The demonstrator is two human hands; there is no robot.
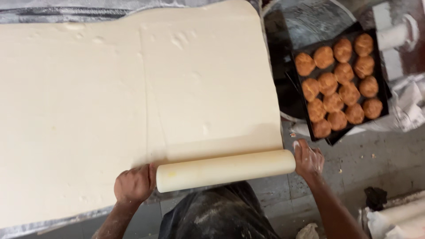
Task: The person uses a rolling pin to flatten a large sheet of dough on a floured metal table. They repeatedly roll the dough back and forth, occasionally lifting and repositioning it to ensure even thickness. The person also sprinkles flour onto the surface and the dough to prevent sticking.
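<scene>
We hold the dough roll (226, 170) at the near edge of the dough sheet (133, 102), its long axis running left to right, the right end tilted slightly away. Our left hand (133, 183) has fingers curled at its left end; our right hand (308, 160) presses spread fingers on its right end. The sheet lies flat beyond the roll, and right of the roll sits a dark tray of buns (381, 66).

Both arms reach forward, hands set wide apart

The left hand (134, 183) is curled into a loose fist, knuckles up; the right hand (308, 160) is open and flour-dusted, palm turned inward, fingers together; both forearms are bare, angled outward.

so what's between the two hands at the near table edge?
Head view: a cream dough-wrapped rolling pin, left hand at one end, right hand at the other.
</scene>
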